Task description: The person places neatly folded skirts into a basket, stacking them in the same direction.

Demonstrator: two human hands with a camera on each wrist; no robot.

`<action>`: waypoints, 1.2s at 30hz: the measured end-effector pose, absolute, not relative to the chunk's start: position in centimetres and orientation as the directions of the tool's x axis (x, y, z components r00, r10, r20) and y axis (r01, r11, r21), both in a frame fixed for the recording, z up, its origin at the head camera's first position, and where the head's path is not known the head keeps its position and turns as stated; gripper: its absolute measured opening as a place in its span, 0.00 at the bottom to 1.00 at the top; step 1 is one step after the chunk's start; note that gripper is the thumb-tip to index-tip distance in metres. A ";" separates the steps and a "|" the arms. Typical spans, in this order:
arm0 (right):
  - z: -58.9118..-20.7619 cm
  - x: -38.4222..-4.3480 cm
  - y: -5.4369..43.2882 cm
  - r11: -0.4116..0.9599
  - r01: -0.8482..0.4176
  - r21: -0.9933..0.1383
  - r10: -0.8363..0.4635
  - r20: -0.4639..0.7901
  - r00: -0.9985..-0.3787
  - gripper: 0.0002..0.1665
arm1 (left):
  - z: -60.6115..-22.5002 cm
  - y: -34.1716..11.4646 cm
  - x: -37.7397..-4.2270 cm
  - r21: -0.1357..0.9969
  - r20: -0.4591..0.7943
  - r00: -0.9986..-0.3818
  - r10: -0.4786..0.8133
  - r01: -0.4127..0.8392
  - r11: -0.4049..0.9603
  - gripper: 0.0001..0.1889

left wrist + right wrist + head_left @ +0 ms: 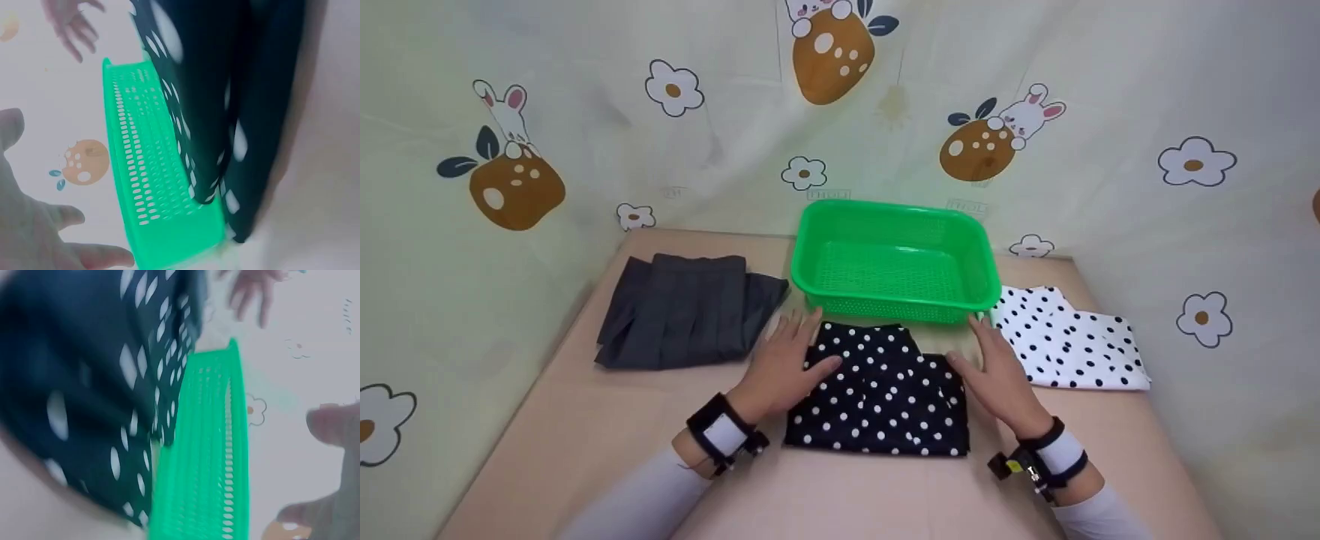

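Note:
A folded black cloth garment with white dots (877, 397) lies flat on the table in front of the green basket. Over its left edge is my left hand (781, 366), fingers extended and thumb pointing inward. My right hand (997, 371) is at its right edge, fingers also straight, with the fingertips near the basket's front corner. Neither hand grips anything; whether they touch the cloth I cannot tell. Both wrist views show the dotted cloth (264, 140) close up, with spread fingers apart from it. The green plastic basket (896, 304) stands behind with nothing visible inside.
A folded dark grey pleated garment (690, 315) lies on the table's left side. To the right is a folded white garment with black dots (1080, 349), beside the basket. A patterned curtain (720, 165) hangs behind and around the table (607, 442).

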State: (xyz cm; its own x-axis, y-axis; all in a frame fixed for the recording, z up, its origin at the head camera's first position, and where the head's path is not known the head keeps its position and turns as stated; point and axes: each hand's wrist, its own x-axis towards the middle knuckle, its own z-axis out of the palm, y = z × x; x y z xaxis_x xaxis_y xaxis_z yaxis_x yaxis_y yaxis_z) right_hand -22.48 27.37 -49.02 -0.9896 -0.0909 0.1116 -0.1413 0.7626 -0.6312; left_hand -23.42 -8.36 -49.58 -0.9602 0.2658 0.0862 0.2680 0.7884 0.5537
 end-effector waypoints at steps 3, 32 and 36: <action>-49.1 -21.7 27.9 0.599 -0.035 -0.800 -0.048 0.008 -0.999 0.46 | -49.9 -9.6 -22.8 0.739 0.044 -0.980 0.196 0.164 0.654 0.46; -51.4 -20.9 30.7 -0.062 0.433 -0.899 -0.417 -0.371 -0.830 0.34 | -51.5 -11.2 -20.3 0.919 -0.376 -0.910 0.174 -0.390 -0.058 0.38; -51.8 -20.9 30.7 -0.099 0.441 -0.892 -0.481 -0.345 -0.806 0.25 | -52.1 -10.7 -20.4 0.905 -0.382 -0.893 0.236 -0.413 -0.098 0.38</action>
State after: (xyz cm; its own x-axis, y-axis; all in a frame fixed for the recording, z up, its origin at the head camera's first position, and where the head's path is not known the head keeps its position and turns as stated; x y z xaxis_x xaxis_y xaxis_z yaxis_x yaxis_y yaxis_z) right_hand -20.94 30.71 -51.82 -0.8059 -0.4809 -0.3454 0.4413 -0.0989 -0.8919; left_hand -20.40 -10.74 -52.15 -0.8934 0.2358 -0.3825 -0.4135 -0.0984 0.9052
